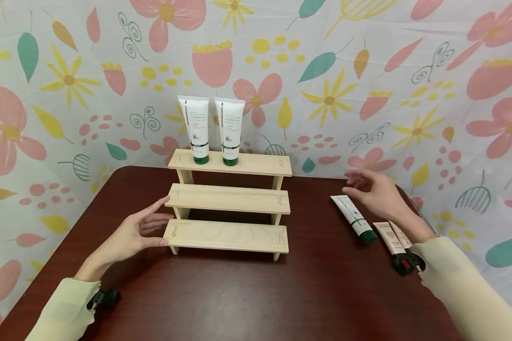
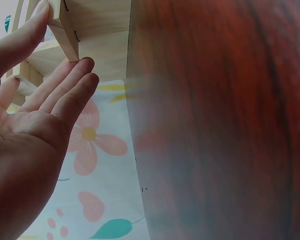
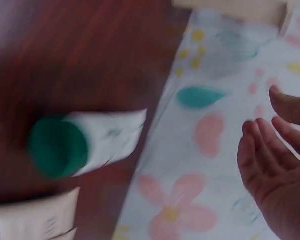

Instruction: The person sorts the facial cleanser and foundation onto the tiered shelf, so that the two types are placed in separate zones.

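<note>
Pink-and-yellow floral cloth (image 1: 256, 28) fills the head view's upper half; a glossy dark-red table (image 1: 239, 303) spans the bottom. A pale three-tier stand (image 1: 229, 198) sits at centre. At lower left, the left hand (image 1: 132, 232) touches its side, fingers extended. At right, the right hand (image 1: 377, 192), loosely bent, holds nothing near a lying white tube (image 1: 350, 213). Two standing tubes (image 1: 196, 125) top the stand.
</note>
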`<state>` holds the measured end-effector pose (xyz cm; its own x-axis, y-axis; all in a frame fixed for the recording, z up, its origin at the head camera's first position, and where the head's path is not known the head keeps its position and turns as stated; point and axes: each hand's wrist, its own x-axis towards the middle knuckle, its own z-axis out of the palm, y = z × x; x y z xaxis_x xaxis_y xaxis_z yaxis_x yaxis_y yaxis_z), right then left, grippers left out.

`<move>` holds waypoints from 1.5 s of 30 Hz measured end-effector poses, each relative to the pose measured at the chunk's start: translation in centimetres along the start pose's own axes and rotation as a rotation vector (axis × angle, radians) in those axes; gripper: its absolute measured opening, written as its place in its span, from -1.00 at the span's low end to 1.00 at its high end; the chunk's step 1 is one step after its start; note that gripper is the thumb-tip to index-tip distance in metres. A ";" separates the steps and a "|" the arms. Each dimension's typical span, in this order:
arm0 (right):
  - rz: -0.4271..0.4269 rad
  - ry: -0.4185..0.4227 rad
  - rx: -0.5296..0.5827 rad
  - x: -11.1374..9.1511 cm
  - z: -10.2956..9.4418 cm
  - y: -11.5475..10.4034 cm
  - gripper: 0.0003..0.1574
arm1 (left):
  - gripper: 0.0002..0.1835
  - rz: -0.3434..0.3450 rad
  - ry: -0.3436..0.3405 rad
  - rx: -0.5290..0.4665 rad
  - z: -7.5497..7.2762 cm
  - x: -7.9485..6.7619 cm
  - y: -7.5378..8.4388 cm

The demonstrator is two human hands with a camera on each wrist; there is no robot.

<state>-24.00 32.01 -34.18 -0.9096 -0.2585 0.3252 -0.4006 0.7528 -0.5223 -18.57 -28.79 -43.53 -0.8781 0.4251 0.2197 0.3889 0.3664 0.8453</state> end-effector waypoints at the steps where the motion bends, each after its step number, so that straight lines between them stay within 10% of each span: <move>1: 0.007 -0.015 0.000 -0.3 -0.2 1.0 -0.57 | 0.16 -0.002 0.000 -0.002 0.0 0.0 0.0; 16: 0.161 -0.287 0.065 -3.5 -1.0 9.3 -0.43 | 0.16 0.005 -0.007 -0.012 0.1 0.0 0.0; 45: 0.211 -0.489 0.170 -3.4 -0.3 10.2 -0.38 | 0.18 -0.026 -0.018 -0.006 -0.1 0.0 0.0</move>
<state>-24.90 40.73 -40.37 -0.9008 -0.3937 -0.1832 -0.1792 0.7213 -0.6691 -18.58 -28.87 -43.49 -0.8827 0.4304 0.1886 0.3641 0.3729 0.8535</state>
